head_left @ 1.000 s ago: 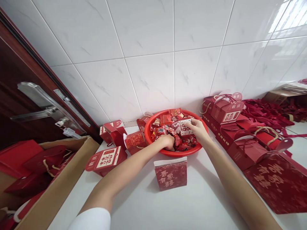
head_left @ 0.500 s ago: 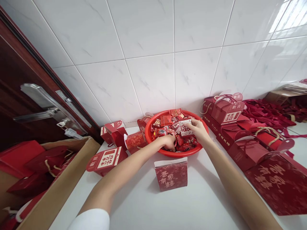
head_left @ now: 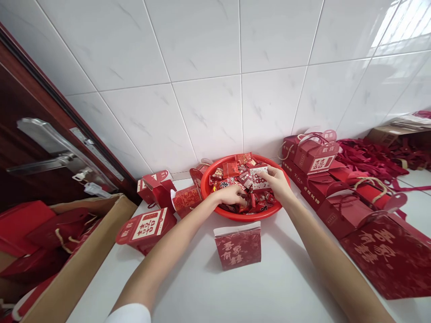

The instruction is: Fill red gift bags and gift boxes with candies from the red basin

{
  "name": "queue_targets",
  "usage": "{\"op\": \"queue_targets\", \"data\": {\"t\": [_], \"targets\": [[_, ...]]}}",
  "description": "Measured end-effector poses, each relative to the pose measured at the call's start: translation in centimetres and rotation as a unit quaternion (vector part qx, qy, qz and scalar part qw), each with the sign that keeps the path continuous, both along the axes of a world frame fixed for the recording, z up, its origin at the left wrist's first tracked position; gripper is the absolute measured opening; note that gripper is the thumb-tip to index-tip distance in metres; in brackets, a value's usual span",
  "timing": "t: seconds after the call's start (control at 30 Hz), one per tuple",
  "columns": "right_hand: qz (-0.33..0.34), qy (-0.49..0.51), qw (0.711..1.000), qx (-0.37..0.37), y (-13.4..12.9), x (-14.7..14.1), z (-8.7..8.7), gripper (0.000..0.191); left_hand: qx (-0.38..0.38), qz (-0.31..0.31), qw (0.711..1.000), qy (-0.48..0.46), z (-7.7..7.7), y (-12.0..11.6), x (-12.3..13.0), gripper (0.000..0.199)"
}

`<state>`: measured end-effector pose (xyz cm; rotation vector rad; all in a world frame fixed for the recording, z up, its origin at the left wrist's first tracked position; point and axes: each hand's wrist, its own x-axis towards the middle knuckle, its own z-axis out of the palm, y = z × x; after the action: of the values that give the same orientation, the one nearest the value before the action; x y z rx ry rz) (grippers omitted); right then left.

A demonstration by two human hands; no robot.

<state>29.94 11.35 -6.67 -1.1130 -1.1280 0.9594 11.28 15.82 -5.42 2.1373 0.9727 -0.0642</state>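
Note:
A red oval basin full of small wrapped candies stands against the tiled wall. My left hand reaches into its left front part, fingers loosely spread and pointing down among the candies, their tips partly hidden. Over the basin's right side, my right hand pinches a white packet with a red pattern by its right edge. In front of the basin a small dark red paper box with gold characters stands upright, its white-edged top facing up; neither hand touches it.
Red gift boxes sit left of the basin. More boxes with rope handles line the right, beside a heap of red ribbons. At the left are a cardboard carton of red boxes and a door handle.
My left hand's fingers have loosened and spread over the candies. The right hand still holds the patterned packet in nearly the same place. The whole view has shifted slightly.

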Motion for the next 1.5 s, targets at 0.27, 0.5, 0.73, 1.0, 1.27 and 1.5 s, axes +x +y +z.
{"op": "queue_targets", "data": {"t": [0.27,0.5,0.73,1.0,1.27,1.5], "targets": [[0.001,0.042,0.999,0.012,-0.1,-0.2,0.2,0.031,-0.061,0.019,0.981,-0.182,-0.2,0.2,-1.7,0.039],[0.005,0.050,0.999,0.002,-0.1,-0.1,0.2,0.033,-0.032,0.064,0.980,-0.186,1.1,-0.2,-2.7,0.045],[0.010,0.054,0.998,-0.005,-0.3,-0.2,0.3,0.033,-0.073,0.097,0.968,-0.219,1.3,-0.4,-3.2,0.046],[0.004,0.049,0.999,-0.002,-0.1,-0.2,0.1,0.032,-0.188,0.184,0.927,-0.266,0.4,0.0,-3.6,0.057],[0.003,0.034,0.999,-0.005,0.0,-0.1,-0.1,0.035,-0.159,0.155,0.946,-0.236,0.9,0.0,-3.9,0.042],[0.002,0.049,0.999,-0.007,-0.1,-0.2,0.1,0.033,-0.053,0.117,0.946,-0.299,0.9,-0.5,-2.6,0.026]]}}
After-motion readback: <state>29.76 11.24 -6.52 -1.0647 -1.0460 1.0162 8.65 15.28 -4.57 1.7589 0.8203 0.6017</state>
